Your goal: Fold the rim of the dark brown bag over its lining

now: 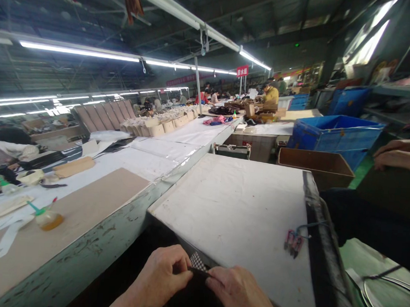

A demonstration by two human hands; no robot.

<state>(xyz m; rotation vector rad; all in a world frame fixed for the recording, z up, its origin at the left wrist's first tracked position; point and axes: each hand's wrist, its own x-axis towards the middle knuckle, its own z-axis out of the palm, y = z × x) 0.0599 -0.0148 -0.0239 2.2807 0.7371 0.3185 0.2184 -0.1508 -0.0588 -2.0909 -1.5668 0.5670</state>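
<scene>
Both of my hands are at the near edge of the white-topped table (236, 208), low in the head view. My left hand (162, 275) pinches one end of a thin dark strip (199, 272) between thumb and curled fingers. The strip's other end is pinched by my right hand (238, 291). Just behind the strip, a small black-and-white checkered patch (197, 261) shows between the hands. I cannot tell whether patch and strip are one piece. Below the hands it is too dark to make out what hangs there.
Pink-handled tools (293, 242) tied with a cord lie on the table's right side. Left, a long bench (113, 241) bears a glue bottle (48, 219) and brown board. Blue bins (334, 130) and a cardboard box (316, 164) stand behind. Another person's hands (400, 154) are at right.
</scene>
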